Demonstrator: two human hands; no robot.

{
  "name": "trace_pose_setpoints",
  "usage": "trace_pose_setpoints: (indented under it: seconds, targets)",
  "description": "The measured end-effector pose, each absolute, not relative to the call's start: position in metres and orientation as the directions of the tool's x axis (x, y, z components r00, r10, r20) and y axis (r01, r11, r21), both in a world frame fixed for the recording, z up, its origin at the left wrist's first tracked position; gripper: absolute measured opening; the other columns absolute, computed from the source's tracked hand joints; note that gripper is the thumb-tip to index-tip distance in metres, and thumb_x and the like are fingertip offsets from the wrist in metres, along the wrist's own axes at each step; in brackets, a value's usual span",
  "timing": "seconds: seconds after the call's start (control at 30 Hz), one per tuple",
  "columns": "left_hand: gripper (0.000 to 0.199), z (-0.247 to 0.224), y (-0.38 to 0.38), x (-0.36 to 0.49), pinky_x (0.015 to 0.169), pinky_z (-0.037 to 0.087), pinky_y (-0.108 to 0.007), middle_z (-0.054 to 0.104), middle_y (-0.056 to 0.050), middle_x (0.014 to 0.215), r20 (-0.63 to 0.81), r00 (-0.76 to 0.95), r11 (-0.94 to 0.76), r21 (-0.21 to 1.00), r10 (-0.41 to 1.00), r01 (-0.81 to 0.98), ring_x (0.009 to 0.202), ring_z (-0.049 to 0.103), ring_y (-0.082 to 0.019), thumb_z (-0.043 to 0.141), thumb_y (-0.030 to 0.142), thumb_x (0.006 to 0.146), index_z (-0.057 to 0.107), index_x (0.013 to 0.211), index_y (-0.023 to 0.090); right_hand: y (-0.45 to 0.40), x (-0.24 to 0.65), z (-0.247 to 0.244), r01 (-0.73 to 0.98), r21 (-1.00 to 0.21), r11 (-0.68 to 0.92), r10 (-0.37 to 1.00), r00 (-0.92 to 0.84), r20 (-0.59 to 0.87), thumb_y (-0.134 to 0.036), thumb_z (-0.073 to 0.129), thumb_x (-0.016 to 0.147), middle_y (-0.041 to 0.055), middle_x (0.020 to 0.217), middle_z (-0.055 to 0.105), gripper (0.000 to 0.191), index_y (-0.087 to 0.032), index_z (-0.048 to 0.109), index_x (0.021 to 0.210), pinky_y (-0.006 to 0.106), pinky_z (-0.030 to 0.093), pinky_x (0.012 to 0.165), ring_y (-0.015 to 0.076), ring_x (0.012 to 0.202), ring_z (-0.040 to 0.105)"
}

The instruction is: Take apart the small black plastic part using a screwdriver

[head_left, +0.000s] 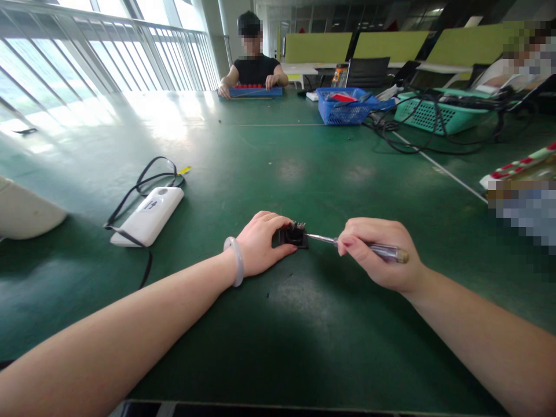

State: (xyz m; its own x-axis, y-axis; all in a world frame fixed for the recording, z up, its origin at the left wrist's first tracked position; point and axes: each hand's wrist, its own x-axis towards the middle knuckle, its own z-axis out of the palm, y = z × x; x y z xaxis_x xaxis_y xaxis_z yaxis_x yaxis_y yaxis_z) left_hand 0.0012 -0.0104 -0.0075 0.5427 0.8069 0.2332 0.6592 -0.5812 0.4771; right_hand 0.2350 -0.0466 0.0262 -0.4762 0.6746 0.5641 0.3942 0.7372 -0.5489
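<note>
On the green table [208, 324], my left hand [264, 243] grips a small black part with metal pieces along its top [297, 236], thumb on the near side and fingers on the far side. A pale bangle [235, 262] circles my left wrist. My right hand [382, 255] is closed around the clear handle of a screwdriver [391, 253]. Its metal shaft points left, and the tip is at the right side of the black part. Whether the tip touches the part, I cannot tell.
Left of my hands lies a white power bank-like device [150, 217] with a black strap [130, 191]. Further back stand a blue basket [343, 113] and a green basket [438, 116] with tangled black cables [391, 136]. Across the table, a person [256, 66] handles a blue tray [256, 92].
</note>
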Motion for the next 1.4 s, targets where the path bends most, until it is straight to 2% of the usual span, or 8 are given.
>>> trace_pose_setpoints:
  seconds: [0.6, 0.73, 0.87, 0.97, 1.13, 1.27, 1.4]
  targets:
    - [0.030, -0.006, -0.011, 0.002, 0.096, 0.042, -0.042, 0.067, -0.005, 0.104, 0.242, 0.563, -0.600, 0.493, 0.790, 0.630, 0.103, 0.058, -0.025, 0.070, 0.034, 0.077, 0.063, 0.104, 0.021, -0.044, 0.234, 0.024, 0.442, -0.546, 0.712, 0.702, -0.457, 0.546, -0.023, 0.053, 0.088, -0.0003, 0.058, 0.057, 0.025, -0.017, 0.062, 0.066, 0.024, 0.038, 0.051, 0.0099, 0.052, 0.052]
    - [0.030, -0.005, -0.011, 0.002, 0.096, 0.042, -0.042, 0.067, -0.005, 0.104, 0.233, 0.560, -0.593, 0.496, 0.795, 0.635, 0.104, 0.057, -0.025, 0.069, 0.034, 0.078, 0.063, 0.104, 0.022, -0.047, 0.240, 0.023, 0.333, -0.619, 0.711, 0.700, -0.414, 0.581, -0.024, 0.048, 0.091, -0.0009, 0.054, 0.053, 0.033, -0.018, 0.058, 0.060, 0.026, 0.035, 0.050, 0.0104, 0.050, 0.050]
    - [0.029, -0.006, -0.011, 0.002, 0.096, 0.041, -0.042, 0.067, -0.004, 0.105, 0.223, 0.562, -0.590, 0.493, 0.796, 0.640, 0.104, 0.057, -0.025, 0.069, 0.034, 0.078, 0.063, 0.104, 0.022, -0.049, 0.239, 0.024, 0.239, -0.641, 0.730, 0.660, -0.493, 0.568, -0.023, 0.047, 0.091, -0.0004, 0.056, 0.055, 0.031, -0.018, 0.059, 0.063, 0.025, 0.036, 0.050, 0.0105, 0.051, 0.050]
    - [0.029, -0.005, -0.012, 0.003, 0.096, 0.041, -0.042, 0.067, -0.005, 0.105, 0.227, 0.561, -0.591, 0.487, 0.796, 0.643, 0.104, 0.057, -0.025, 0.069, 0.034, 0.078, 0.063, 0.104, 0.022, -0.049, 0.233, 0.026, 0.265, -0.570, 0.778, 0.598, -0.591, 0.541, -0.021, 0.051, 0.088, 0.0002, 0.057, 0.056, 0.024, -0.017, 0.061, 0.066, 0.024, 0.036, 0.050, 0.0105, 0.052, 0.051]
    - [0.030, -0.005, -0.012, 0.003, 0.097, 0.041, -0.041, 0.067, -0.005, 0.105, 0.228, 0.557, -0.589, 0.484, 0.799, 0.647, 0.105, 0.057, -0.025, 0.069, 0.034, 0.078, 0.063, 0.105, 0.021, -0.050, 0.229, 0.025, 0.322, -0.384, 0.865, 0.494, -0.678, 0.544, -0.021, 0.053, 0.087, 0.0005, 0.056, 0.055, 0.020, -0.017, 0.061, 0.070, 0.025, 0.034, 0.052, 0.0108, 0.052, 0.047]
    - [0.029, -0.005, -0.011, 0.003, 0.097, 0.041, -0.042, 0.067, -0.005, 0.105, 0.230, 0.554, -0.588, 0.483, 0.800, 0.649, 0.104, 0.057, -0.025, 0.069, 0.033, 0.078, 0.063, 0.104, 0.021, -0.055, 0.229, 0.025, 0.365, -0.194, 0.910, 0.409, -0.725, 0.554, -0.026, 0.052, 0.088, 0.0003, 0.056, 0.053, 0.023, -0.018, 0.061, 0.069, 0.028, 0.032, 0.053, 0.0119, 0.052, 0.044]
    - [0.030, -0.005, -0.011, 0.003, 0.097, 0.041, -0.042, 0.067, -0.005, 0.105, 0.235, 0.554, -0.590, 0.486, 0.798, 0.644, 0.105, 0.057, -0.026, 0.069, 0.034, 0.078, 0.063, 0.105, 0.021, -0.057, 0.224, 0.027, 0.376, -0.027, 0.926, 0.341, -0.804, 0.488, -0.028, 0.051, 0.090, 0.0001, 0.056, 0.052, 0.026, -0.019, 0.060, 0.067, 0.028, 0.030, 0.053, 0.0130, 0.054, 0.045]
